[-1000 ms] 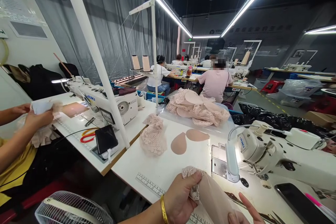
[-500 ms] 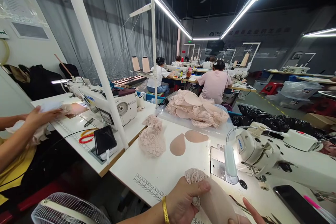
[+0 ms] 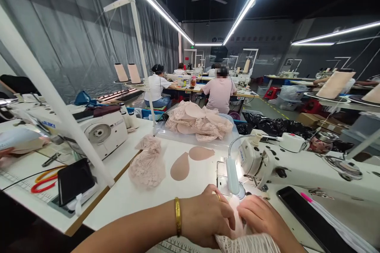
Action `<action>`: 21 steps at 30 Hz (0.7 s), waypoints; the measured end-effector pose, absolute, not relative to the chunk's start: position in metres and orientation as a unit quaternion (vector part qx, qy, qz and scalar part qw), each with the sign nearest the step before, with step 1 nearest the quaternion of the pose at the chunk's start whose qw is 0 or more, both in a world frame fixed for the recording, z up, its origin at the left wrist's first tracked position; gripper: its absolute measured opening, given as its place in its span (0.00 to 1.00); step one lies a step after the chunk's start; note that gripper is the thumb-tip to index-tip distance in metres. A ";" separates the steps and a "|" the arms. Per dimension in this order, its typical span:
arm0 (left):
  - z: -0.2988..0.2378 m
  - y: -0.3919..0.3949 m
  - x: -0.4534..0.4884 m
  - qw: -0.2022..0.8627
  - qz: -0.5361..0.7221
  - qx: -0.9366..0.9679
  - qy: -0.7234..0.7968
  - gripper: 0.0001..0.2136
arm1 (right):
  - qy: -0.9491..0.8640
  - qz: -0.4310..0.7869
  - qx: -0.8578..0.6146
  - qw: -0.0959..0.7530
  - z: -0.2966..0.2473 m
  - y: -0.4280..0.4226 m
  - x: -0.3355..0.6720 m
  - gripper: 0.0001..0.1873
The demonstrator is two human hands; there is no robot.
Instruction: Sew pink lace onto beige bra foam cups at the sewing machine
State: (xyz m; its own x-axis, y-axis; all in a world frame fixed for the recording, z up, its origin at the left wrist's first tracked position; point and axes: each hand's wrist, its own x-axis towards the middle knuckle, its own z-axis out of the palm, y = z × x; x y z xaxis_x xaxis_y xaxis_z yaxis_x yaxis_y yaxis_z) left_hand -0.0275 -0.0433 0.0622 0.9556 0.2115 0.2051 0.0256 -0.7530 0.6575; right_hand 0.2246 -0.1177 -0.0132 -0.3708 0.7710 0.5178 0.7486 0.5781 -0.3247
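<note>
My left hand (image 3: pixel 208 217), with a gold bangle at the wrist, bends its fingers over a pale pink lace fabric piece (image 3: pixel 247 243). On the other side of the same piece, my right hand (image 3: pixel 265 217) pinches it close to the needle area of the sewing machine (image 3: pixel 255 158). The fabric's sheer part runs up between both hands, and its lace edge hangs toward me. Some fingertips are hidden by the hands and cloth. Two beige teardrop-shaped pads (image 3: pixel 180 167) lie flat on the table beyond my left hand. A bunched lace piece (image 3: pixel 147 162) lies left of them.
A clear plastic tray (image 3: pixel 162 129) heaped with lace pieces (image 3: pixel 198 120) stands at the table's back. A black phone (image 3: pixel 311 217) and a pink-tipped pen (image 3: pixel 307 197) lie at right. The lamp (image 3: pixel 233 176) hangs by the needle. Left is a neighbouring machine (image 3: pixel 101 130); co-workers sit ahead.
My view has turned right. Both hands have brought the lace fabric piece up to the machine's needle area, and my right hand, its finger raised before, now grips the cloth.
</note>
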 end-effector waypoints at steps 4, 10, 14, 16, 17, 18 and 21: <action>0.024 -0.012 -0.001 0.255 0.080 0.963 0.030 0.09 | -0.857 -0.016 -0.426 0.289 -0.012 -0.092 0.235 0.17; 0.022 0.006 0.005 0.258 0.117 0.959 -0.015 0.08 | -0.866 -0.067 -0.417 0.266 -0.024 -0.088 0.249 0.18; 0.029 0.009 0.006 0.264 0.121 0.957 -0.011 0.11 | -0.851 -0.121 -0.433 0.270 -0.029 -0.086 0.257 0.21; 0.031 0.009 0.007 0.266 0.109 0.958 -0.005 0.13 | -0.850 -0.119 -0.442 0.260 -0.032 -0.086 0.259 0.24; 0.032 0.009 0.007 0.268 0.107 0.957 -0.001 0.13 | -0.850 -0.110 -0.449 0.251 -0.032 -0.086 0.260 0.26; 0.032 0.009 0.008 0.271 0.106 0.957 0.003 0.14 | -0.851 -0.099 -0.456 0.241 -0.033 -0.086 0.261 0.27; 0.033 0.009 0.008 0.281 0.117 0.953 0.000 0.15 | -0.855 -0.077 -0.459 0.230 -0.035 -0.086 0.263 0.31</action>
